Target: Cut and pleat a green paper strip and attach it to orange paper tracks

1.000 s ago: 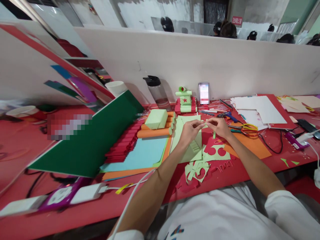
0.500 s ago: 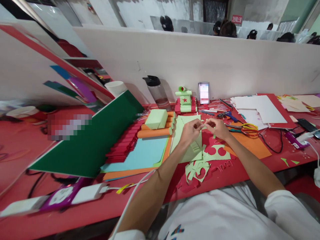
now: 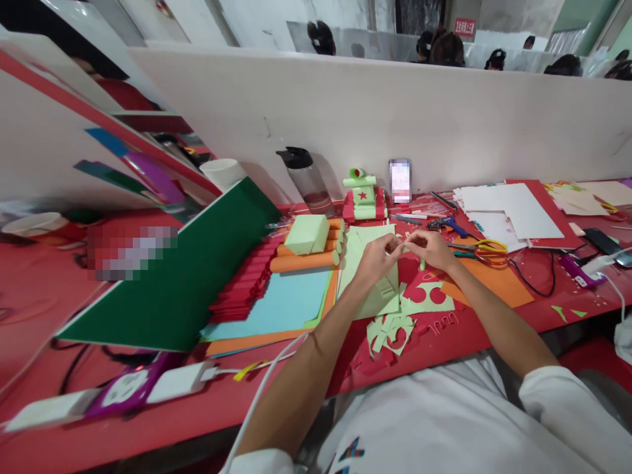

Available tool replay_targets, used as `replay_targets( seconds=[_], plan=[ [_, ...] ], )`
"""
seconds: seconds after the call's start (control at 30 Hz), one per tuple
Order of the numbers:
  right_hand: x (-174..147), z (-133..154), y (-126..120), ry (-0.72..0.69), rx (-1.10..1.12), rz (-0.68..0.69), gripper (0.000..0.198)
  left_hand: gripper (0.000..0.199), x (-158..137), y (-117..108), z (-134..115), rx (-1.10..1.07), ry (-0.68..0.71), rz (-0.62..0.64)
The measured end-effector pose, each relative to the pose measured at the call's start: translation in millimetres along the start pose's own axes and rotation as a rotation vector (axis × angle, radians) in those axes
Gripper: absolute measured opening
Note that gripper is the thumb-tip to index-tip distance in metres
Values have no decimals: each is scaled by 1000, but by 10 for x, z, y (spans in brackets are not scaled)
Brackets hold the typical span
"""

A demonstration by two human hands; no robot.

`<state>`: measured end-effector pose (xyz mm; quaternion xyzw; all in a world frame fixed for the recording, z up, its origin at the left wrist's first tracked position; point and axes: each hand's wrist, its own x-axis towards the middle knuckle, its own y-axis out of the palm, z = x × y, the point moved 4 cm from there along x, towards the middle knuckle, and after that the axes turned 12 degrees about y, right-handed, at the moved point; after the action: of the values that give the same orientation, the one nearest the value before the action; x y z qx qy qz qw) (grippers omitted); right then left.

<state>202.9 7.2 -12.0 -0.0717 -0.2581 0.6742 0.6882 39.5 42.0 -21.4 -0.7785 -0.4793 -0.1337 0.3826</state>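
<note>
My left hand (image 3: pixel 376 258) and my right hand (image 3: pixel 430 250) meet fingertip to fingertip above the table, both pinched. Whatever lies between the fingers is too small to make out. Under my left hand is a light green paper sheet (image 3: pixel 363 245) with small folded green pieces on it. Cut green scraps (image 3: pixel 392 334) and a green offcut with round holes (image 3: pixel 419 297) lie nearer my body. Behind the hands stands a green and red paper model (image 3: pixel 364 196) with a red star. Left of the sheet, a green paper box (image 3: pixel 307 234) rests on orange paper rolls (image 3: pixel 301 263).
Pleated red paper (image 3: pixel 247 280) and a blue sheet (image 3: pixel 291 299) lie left. A green board (image 3: pixel 182 276) leans there. A bottle (image 3: pixel 307 181) and phone (image 3: pixel 400 181) stand at the partition. Scissors (image 3: pixel 486 247), a glue gun (image 3: pixel 449 225) and orange paper (image 3: pixel 498 283) are right.
The camera view has shifted slightly. Both hands stay pinched together in nearly the same place; nothing on the table has visibly moved.
</note>
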Motion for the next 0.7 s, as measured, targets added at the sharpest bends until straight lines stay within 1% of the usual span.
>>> replay_targets(
  seconds=[0.1, 0.23, 0.33, 0.4, 0.53, 0.7],
  plan=[
    [12, -14, -23, 12, 34, -17, 20, 24, 14, -18, -10, -60, -28, -30],
    [25, -37, -41, 37, 68, -37, 19, 34, 24, -15, 20, -151, -83, -45],
    [28, -48, -28, 56, 89, -7, 20, 37, 22, -4, 53, -172, -93, -55],
    [27, -44, -24, 58, 90, -13, 18, 36, 19, 4, 66, -174, -82, -59],
    [22, -25, -36, 37, 69, -63, 11, 34, 20, 8, 49, -185, -49, -62],
    [2, 10, -55, -28, 27, -92, 11, 33, 26, -3, 22, -231, -98, -48]
  ],
)
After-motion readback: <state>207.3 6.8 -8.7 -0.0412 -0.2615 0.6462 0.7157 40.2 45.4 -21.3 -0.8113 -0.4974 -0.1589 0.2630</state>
